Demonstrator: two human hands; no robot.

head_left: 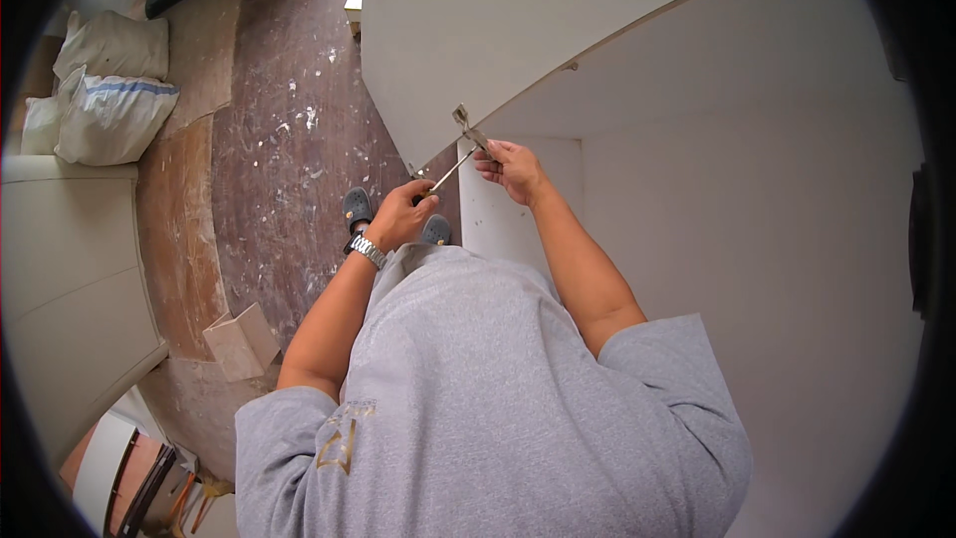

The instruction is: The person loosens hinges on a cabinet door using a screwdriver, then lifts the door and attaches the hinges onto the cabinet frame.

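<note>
My left hand (pixel 400 213), with a metal-band watch on its wrist, is closed round the handle of a screwdriver. The screwdriver's thin shaft (pixel 454 170) slants up and to the right, its tip at a metal cabinet hinge (pixel 478 138). My right hand (pixel 513 171) pinches the hinge's arm between thumb and fingers. The hinge's cup end (pixel 460 115) sits at the edge of a white cabinet door (pixel 488 25). Just below my right hand stands a white cabinet panel (pixel 505 226).
A large white cabinet interior (pixel 737 229) fills the right side. White sacks (pixel 121 118) lie at the far left, above a pale panelled piece (pixel 70 259). A small open wooden box (pixel 242 343) rests on the paint-spotted brown floor (pixel 284 139). My shoes (pixel 358 207) stand below my hands.
</note>
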